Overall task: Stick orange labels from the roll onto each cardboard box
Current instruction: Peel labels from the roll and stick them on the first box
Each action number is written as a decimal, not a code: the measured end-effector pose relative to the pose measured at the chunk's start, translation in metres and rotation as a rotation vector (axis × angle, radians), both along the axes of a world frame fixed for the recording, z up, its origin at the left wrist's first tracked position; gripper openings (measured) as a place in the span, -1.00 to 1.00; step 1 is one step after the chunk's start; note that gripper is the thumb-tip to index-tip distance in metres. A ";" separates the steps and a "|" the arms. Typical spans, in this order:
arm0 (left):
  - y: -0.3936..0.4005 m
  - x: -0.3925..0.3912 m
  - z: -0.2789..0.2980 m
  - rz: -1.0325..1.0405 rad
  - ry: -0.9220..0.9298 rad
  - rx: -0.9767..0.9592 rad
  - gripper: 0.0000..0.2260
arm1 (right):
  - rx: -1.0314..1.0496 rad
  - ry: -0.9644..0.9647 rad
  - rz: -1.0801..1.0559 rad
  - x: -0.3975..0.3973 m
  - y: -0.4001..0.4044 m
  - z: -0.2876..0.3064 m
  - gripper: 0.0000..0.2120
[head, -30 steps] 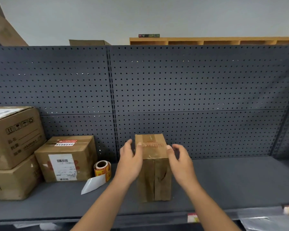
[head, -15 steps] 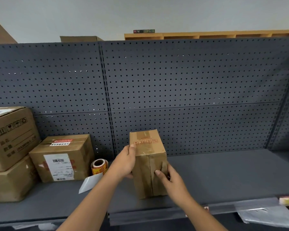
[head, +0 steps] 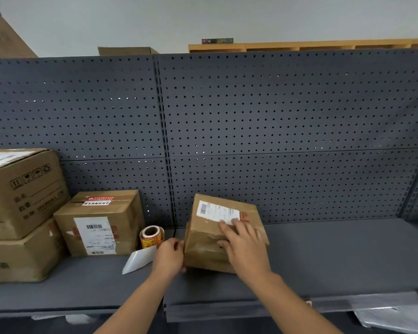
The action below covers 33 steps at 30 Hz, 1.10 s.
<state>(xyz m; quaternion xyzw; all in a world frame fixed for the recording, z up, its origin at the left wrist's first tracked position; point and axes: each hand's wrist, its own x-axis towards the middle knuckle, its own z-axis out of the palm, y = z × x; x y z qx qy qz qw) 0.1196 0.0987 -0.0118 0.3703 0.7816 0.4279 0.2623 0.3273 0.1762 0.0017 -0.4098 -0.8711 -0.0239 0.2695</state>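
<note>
Step in hand: positioning a small brown cardboard box point(head: 223, 233) on the dark grey metal shelf point(head: 323, 256), judged as readying it for a label; no orange label shows on its visible faces, only a white shipping slip on top.
Left hand point(head: 170, 255): fingers curled against the box's left side, steadying it; whether they truly grip it I cannot tell.
Right hand point(head: 243, 247): laid over the top front edge, fingers fairly straight and spread, pressing down, thumb on the front face.
Roll: the roll of orange labels point(head: 152, 237) stands on the shelf just left of the box, near the left hand, with a strip of white backing paper point(head: 138, 260) trailing forward.
Already labelled: a medium brown cardboard box point(head: 99, 222) left of the roll carries a red-orange sticker on top.
Other boxes: two large brown cardboard cartons point(head: 22, 213) stacked at far left; their labels are unclear.
Next move calls for: one hand freed to reach the roll and peel a label while the other keeps the box still.
</note>
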 end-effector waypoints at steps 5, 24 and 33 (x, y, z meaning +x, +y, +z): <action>-0.017 -0.013 -0.017 0.002 0.300 0.029 -0.81 | 0.073 -0.094 -0.005 -0.021 -0.008 -0.010 -0.53; -0.049 -0.075 -0.042 -0.032 0.869 -0.125 -0.67 | -0.122 0.104 0.107 -0.041 -0.021 0.007 -0.58; -0.055 -0.077 -0.031 -0.001 0.424 -0.010 -0.74 | -0.143 0.260 0.242 -0.074 -0.046 0.017 -0.78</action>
